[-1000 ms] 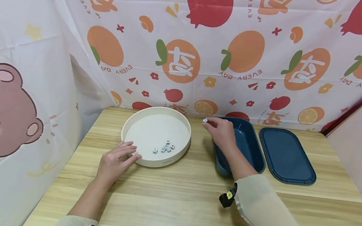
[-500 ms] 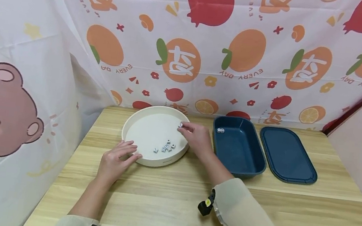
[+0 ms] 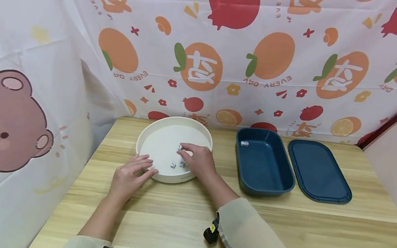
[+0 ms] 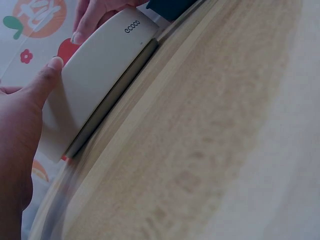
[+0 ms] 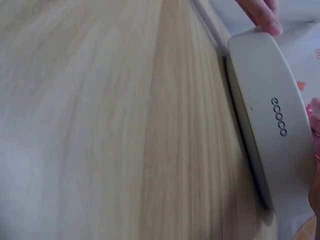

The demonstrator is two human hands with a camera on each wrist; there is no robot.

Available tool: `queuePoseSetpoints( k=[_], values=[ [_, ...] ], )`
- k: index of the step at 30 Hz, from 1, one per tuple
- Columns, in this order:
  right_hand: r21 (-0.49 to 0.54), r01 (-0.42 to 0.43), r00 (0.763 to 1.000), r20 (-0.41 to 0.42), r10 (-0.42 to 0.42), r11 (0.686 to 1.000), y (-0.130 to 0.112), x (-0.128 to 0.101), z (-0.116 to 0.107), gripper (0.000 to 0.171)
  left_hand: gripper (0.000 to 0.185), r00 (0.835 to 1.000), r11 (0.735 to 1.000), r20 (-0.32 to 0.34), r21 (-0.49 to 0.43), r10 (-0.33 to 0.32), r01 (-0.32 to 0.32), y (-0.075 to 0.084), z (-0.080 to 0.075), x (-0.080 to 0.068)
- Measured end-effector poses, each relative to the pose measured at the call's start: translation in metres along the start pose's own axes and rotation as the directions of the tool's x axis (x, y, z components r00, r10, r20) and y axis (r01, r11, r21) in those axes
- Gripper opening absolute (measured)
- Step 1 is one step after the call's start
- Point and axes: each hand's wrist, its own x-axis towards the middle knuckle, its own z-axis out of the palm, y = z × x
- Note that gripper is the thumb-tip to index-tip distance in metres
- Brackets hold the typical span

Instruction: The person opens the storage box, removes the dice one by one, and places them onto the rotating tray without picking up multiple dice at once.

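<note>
A round cream tray (image 3: pixel 158 135) stands on the wooden table with several small white dice (image 3: pixel 173 165) near its front, some hidden behind my right hand. My right hand (image 3: pixel 199 159) reaches over the tray's right side and pinches a die (image 3: pixel 180 147) between thumb and forefinger. At the tray's front left, my left hand (image 3: pixel 128 175) rests on the rim with its fingers fairly straight. Its thumb (image 4: pixel 46 77) touches the rim in the left wrist view. To the right, a dark blue box (image 3: pixel 267 163) holds dice (image 3: pixel 244 143) at its far left corner.
A dark blue lid (image 3: pixel 319 170) lies flat to the right of the box. Fruit-printed cloth (image 3: pixel 239 53) hangs behind the table (image 3: pixel 169 221), and a bear-printed cloth (image 3: pixel 8 122) hangs at the left.
My right hand has moved left from the blue box to over the cream tray, carrying the pinched die. The left hand has stayed at the rim.
</note>
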Motion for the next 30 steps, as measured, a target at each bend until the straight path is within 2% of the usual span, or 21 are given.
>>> queuePoseSetpoints(
  k=[5, 10, 15, 20, 24, 30],
  values=[
    [-0.087, 0.037, 0.999, 0.025, -0.035, 0.995, -0.002, 0.002, 0.006, 0.03, 0.031, 1.0, 1.0, 0.009, 0.001, -0.007, 0.007, 0.002, 0.001, 0.0],
    [-0.176, -0.043, 0.993, 0.105, 0.062, 0.983, -0.005, 0.006, 0.009, 0.03, 0.031, 1.0, 1.0, -0.017, -0.001, 0.026, -0.026, -0.001, 0.001, 0.002],
    [-0.269, -0.109, 0.959, 0.224, 0.172, 0.957, -0.009, 0.01, 0.009, 0.031, 0.031, 0.999, 1.0, -0.021, 0.001, 0.027, -0.027, -0.002, 0.002, 0.003],
    [-0.318, -0.122, 0.92, 0.32, 0.228, 0.94, -0.012, 0.013, 0.01, 0.03, 0.031, 1.0, 1.0, -0.01, 0.003, 0.01, -0.01, -0.002, 0.001, 0.002],
    [-0.331, -0.132, 0.904, 0.347, 0.251, 0.934, -0.012, 0.015, 0.01, 0.03, 0.03, 1.0, 1.0, -0.003, 0.003, 0.004, -0.004, -0.002, 0.001, 0.002],
    [-0.332, -0.116, 0.908, 0.347, 0.236, 0.936, -0.009, 0.014, 0.011, 0.03, 0.03, 1.0, 1.0, -0.009, 0.0, 0.017, -0.017, -0.002, 0.002, 0.002]
  ],
)
